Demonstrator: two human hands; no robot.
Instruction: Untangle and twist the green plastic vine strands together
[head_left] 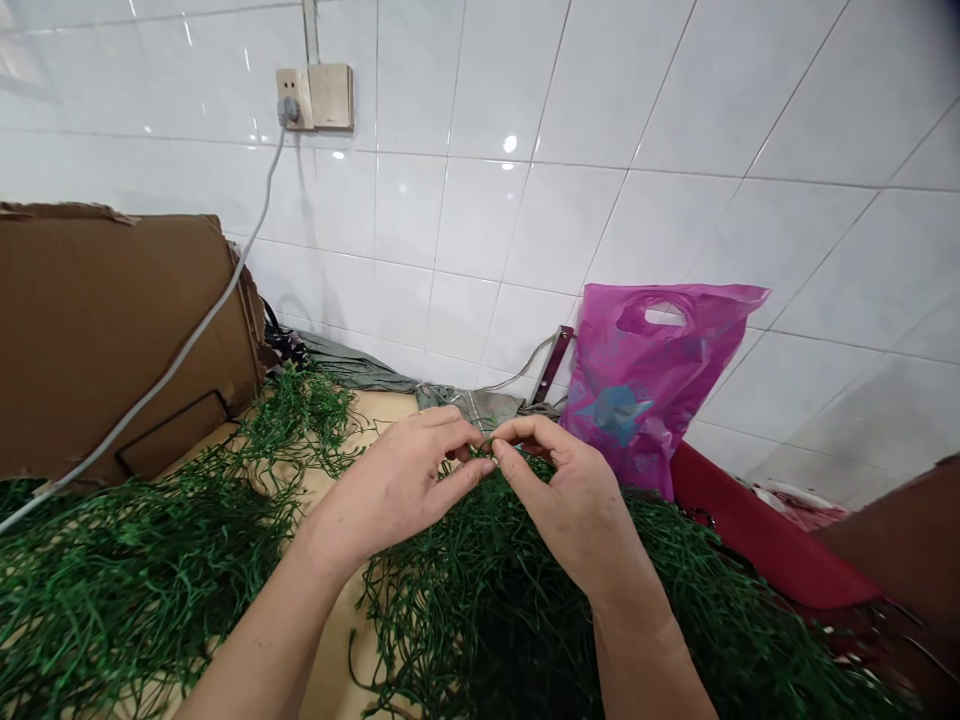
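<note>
My left hand and my right hand meet fingertip to fingertip near the middle of the view. Each pinches a thin green strand between thumb and forefinger; its ends are mostly hidden by the fingers. Below and around the hands lies a thick heap of green plastic-looking strands. Another pile of the same green strands spreads over the pale yellow surface at the left.
A cardboard box stands at the left, with a grey cable running to a wall socket. A purple plastic bag and a red bag sit at the right. A tiled wall closes off the back.
</note>
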